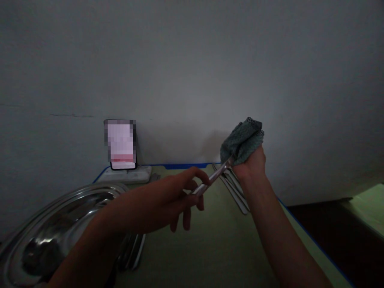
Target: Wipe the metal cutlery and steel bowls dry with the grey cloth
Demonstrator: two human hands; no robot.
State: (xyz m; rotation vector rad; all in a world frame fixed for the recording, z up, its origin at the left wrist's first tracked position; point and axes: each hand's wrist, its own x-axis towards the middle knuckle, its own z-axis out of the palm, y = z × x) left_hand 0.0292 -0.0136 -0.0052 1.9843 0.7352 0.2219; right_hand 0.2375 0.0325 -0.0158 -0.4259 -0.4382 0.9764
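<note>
Utensil (218,172) aslant: left hand (172,196) pinching low, right hand (251,163) clasping cloth (242,140) higher.

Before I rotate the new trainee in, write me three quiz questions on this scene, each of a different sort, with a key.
1. Multiple choice: which hand holds the cloth: a) left, b) right?
2. True or false: the phone stands on end with its screen lit.
3. Short answer: what does the left hand hold?

Key:
1. b, the right hand.
2. True.
3. A slim metal utensil; its far end meets the cloth.
</note>
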